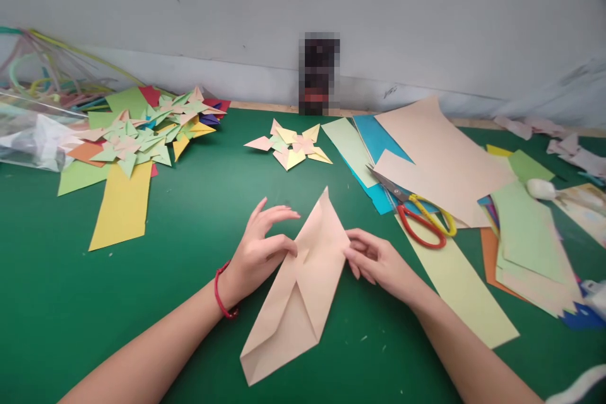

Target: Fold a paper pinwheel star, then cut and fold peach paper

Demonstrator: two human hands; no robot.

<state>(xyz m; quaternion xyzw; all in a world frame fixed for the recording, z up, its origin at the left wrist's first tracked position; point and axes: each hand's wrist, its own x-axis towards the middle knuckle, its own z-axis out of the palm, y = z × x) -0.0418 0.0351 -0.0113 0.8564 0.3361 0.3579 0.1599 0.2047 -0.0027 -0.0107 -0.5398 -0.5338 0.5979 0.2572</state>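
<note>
A pale peach sheet of folded paper (312,265) lies before me on the green table. Its far end is folded to a point, and a triangular opening shows between its flaps toward the near end. My left hand (262,243), with a red cord bracelet at the wrist, grips the paper's left edge between thumb and index finger; the other fingers extend above it. On the opposite edge, my right hand (376,259) pinches the paper with its fingers curled. Beyond the point sits a star ring of folded paper (296,146) in pink, yellow and green.
Scissors (416,205) with red and yellow handles rest on paper sheets (435,164) to the right. Folded paper stars (137,139) and a yellow strip (122,202) lie left, near a clear plastic bag (33,129). A wall (237,6) rises behind.
</note>
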